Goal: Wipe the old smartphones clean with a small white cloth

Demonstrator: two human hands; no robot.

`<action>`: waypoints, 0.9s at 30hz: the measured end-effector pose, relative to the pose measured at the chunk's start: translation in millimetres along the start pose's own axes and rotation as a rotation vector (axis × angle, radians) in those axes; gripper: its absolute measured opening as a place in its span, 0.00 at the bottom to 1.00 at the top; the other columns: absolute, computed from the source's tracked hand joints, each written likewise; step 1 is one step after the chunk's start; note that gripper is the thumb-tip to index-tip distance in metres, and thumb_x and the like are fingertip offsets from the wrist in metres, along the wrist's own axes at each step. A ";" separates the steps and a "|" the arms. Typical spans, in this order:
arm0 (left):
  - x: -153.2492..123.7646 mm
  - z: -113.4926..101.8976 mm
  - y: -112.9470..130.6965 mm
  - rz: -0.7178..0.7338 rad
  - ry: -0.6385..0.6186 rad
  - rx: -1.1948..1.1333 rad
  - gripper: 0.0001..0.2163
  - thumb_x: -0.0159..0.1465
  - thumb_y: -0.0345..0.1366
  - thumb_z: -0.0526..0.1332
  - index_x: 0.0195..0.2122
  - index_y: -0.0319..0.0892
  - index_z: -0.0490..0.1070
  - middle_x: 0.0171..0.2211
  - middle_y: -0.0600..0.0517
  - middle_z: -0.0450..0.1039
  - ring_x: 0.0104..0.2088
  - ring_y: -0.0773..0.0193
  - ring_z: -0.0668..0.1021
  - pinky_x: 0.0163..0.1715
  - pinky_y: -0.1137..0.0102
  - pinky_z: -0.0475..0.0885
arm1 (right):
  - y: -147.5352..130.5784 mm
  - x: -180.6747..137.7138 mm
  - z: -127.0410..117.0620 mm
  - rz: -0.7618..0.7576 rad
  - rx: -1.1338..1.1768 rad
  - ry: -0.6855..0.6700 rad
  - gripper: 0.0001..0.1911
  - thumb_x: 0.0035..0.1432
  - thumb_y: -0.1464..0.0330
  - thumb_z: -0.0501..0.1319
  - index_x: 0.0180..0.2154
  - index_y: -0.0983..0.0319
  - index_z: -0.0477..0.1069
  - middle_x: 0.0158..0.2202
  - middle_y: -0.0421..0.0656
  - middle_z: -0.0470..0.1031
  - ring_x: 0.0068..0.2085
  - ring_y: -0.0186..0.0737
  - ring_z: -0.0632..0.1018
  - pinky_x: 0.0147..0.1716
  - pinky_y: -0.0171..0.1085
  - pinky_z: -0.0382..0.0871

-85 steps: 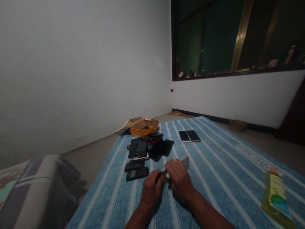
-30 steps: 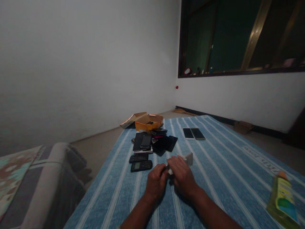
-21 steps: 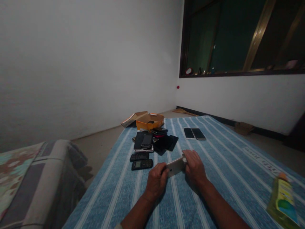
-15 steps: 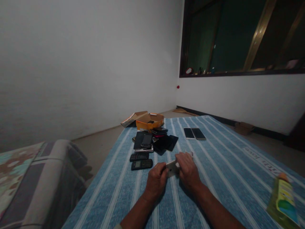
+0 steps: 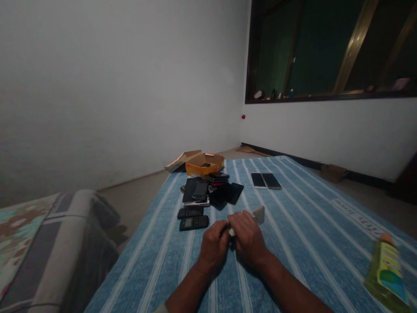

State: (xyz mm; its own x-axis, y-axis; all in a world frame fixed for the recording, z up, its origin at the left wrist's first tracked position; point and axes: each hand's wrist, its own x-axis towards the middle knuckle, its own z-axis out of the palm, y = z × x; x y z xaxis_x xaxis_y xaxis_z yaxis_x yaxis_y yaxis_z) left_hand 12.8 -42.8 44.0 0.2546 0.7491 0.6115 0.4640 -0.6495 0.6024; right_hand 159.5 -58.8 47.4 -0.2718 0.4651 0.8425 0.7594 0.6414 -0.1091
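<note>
Over a blue striped cloth [image 5: 302,226] I hold a pale smartphone [image 5: 258,214] with both hands. My left hand [image 5: 213,246] grips its near end with curled fingers. My right hand [image 5: 247,237] lies over its middle, fingers closed on it, so only the far end sticks out. Beyond my hands lies a pile of dark phones [image 5: 208,191], with two small keypad phones [image 5: 193,217] beside it. Two smartphones [image 5: 266,180] lie side by side farther back.
An open orange cardboard box [image 5: 203,164] sits at the cloth's far end. A green and yellow bottle [image 5: 386,274] lies at the right. A rolled mat and patterned bedding [image 5: 48,243] are at the left. White walls and a dark window stand behind.
My right hand slid from the phone's far end back over its middle, toward my left hand. The phone stayed in both hands.
</note>
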 end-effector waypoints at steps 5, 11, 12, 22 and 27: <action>-0.3 1.6 -0.4 0.004 0.014 0.040 0.09 0.62 0.32 0.55 0.35 0.40 0.75 0.29 0.47 0.78 0.31 0.59 0.80 0.32 0.68 0.74 | 27.4 -9.4 -7.4 0.067 -0.087 0.003 0.20 0.56 0.81 0.50 0.48 0.66 0.70 0.38 0.49 0.77 0.43 0.47 0.74 0.54 0.51 0.64; -0.5 -0.7 0.9 0.009 0.001 0.052 0.09 0.63 0.33 0.55 0.36 0.40 0.76 0.29 0.48 0.78 0.31 0.60 0.81 0.32 0.68 0.75 | 48.0 -18.1 -10.9 0.192 -0.202 0.021 0.26 0.50 0.82 0.49 0.50 0.65 0.70 0.40 0.48 0.77 0.46 0.46 0.75 0.58 0.53 0.58; -0.8 -1.0 0.9 0.010 -0.004 0.051 0.09 0.63 0.33 0.55 0.36 0.40 0.76 0.29 0.48 0.77 0.31 0.60 0.80 0.32 0.69 0.75 | 48.5 -18.5 -10.5 0.192 -0.203 0.020 0.26 0.50 0.82 0.49 0.50 0.65 0.70 0.40 0.48 0.77 0.46 0.46 0.75 0.58 0.53 0.59; -7.6 7.2 -8.0 0.046 0.058 0.058 0.16 0.65 0.32 0.56 0.52 0.38 0.73 0.37 0.46 0.81 0.35 0.60 0.83 0.37 0.67 0.79 | 39.4 -16.5 -7.3 0.132 -0.167 0.028 0.23 0.54 0.81 0.49 0.49 0.66 0.70 0.39 0.49 0.76 0.45 0.48 0.74 0.56 0.54 0.62; -5.6 6.7 -4.7 0.122 0.053 0.101 0.14 0.67 0.31 0.55 0.50 0.39 0.75 0.34 0.47 0.80 0.33 0.61 0.82 0.36 0.69 0.78 | 20.4 -14.0 1.2 0.080 -0.078 0.032 0.25 0.55 0.82 0.49 0.52 0.66 0.69 0.43 0.50 0.77 0.50 0.48 0.74 0.58 0.55 0.61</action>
State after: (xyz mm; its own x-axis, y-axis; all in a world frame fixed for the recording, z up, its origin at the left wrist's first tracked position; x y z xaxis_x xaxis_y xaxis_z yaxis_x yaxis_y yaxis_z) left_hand 14.9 -43.1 34.3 0.2702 0.6560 0.7047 0.5164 -0.7165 0.4691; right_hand 178.1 -51.5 32.8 -0.1905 0.4919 0.8496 0.8217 0.5534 -0.1362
